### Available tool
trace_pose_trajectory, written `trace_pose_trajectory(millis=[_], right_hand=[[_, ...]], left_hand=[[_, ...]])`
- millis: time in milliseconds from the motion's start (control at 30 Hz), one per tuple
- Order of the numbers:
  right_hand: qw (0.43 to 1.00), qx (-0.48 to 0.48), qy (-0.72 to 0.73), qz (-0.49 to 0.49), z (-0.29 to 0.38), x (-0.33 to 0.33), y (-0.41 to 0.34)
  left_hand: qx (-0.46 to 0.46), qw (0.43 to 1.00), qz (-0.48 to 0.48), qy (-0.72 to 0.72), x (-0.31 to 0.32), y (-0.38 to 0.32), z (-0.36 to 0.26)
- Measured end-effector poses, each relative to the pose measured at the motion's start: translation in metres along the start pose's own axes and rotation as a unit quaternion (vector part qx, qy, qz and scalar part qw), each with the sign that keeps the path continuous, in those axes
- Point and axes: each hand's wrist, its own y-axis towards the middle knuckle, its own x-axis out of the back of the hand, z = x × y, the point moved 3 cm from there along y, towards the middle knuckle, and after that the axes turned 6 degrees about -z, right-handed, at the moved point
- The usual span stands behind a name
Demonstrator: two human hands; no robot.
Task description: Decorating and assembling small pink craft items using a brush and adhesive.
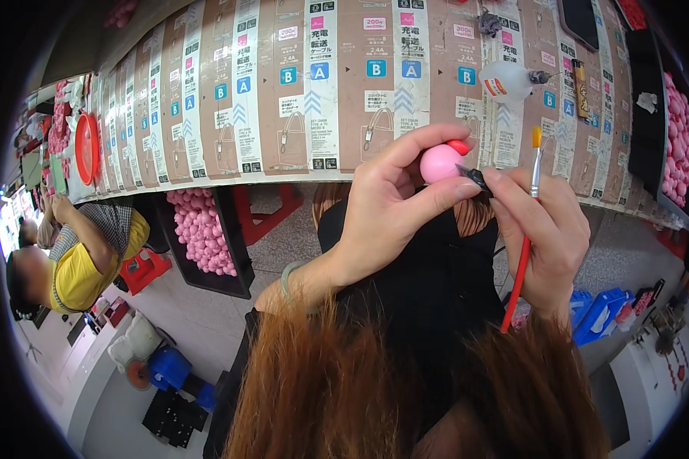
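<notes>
My left hand (387, 198) holds a round pink ball (441, 163) between thumb and fingers, with a small red part (458, 147) at its upper right. My right hand (542, 235) pinches a small dark pointed tool (472, 175), whose tip meets the ball's right side. A red-handled paintbrush (518, 281) with yellow bristles also rests in my right hand, bristles upward. Beyond my hands, a white squeeze bottle (505, 82) with a needle tip lies on the table covering (356, 135). What the dark tool is exactly, I cannot tell.
Black crates of pink pieces stand at the left (241, 246) and far right (646, 126). A phone (579, 23), a gold-brown tube (580, 89) and a grey lump (489, 24) lie on the table. A red basin (86, 148) and a person in yellow (83, 275) are at the left.
</notes>
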Motion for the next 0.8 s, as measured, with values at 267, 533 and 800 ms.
trace_pose_trajectory(millis=[267,533,800], right_hand=[[0.998,-0.026,0.048,0.009,-0.0002,0.0028,0.0012],[0.999,-0.018,0.035,0.019,-0.0005,0.0052,0.0020],[1.000,-0.002,0.007,0.008,-0.0001,0.0042,0.0015]], left_hand=[[0.011,1.000,0.017,-0.018,0.0002,-0.0003,0.0021],[0.016,0.999,0.016,-0.034,-0.0007,-0.0007,0.0041],[0.011,1.000,0.004,-0.029,-0.0005,0.0009,0.0025]])
